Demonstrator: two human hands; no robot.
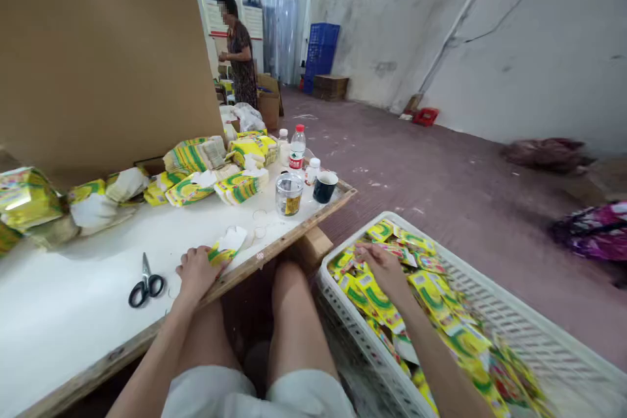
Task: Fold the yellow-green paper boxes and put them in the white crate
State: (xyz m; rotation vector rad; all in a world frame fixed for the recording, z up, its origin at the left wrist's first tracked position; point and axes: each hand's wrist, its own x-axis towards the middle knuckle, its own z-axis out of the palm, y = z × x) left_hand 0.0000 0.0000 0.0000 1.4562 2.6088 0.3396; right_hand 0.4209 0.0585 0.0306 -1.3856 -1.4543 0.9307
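Note:
My left hand (196,269) is closed around a few yellow-green packets (224,255) with a white paper end, resting near the table's front edge. Scissors (145,282) with black handles lie to its left, beside some thin loops. Over on the right, my right hand (385,266) is down in a white plastic crate (337,304). Its fingers are bent together on a yellow packet (360,260) near the crate's left side; the fingertips are partly hidden. Many loose yellow packets (431,297) fill the crate around that hand.
Bundled packets (240,186) line the back of the white table (98,300) below a cardboard sheet (108,59). A metal tin (288,194), dark mug (324,188) and red-capped bottle (296,147) stand at the right end. A person (240,52) stands beyond.

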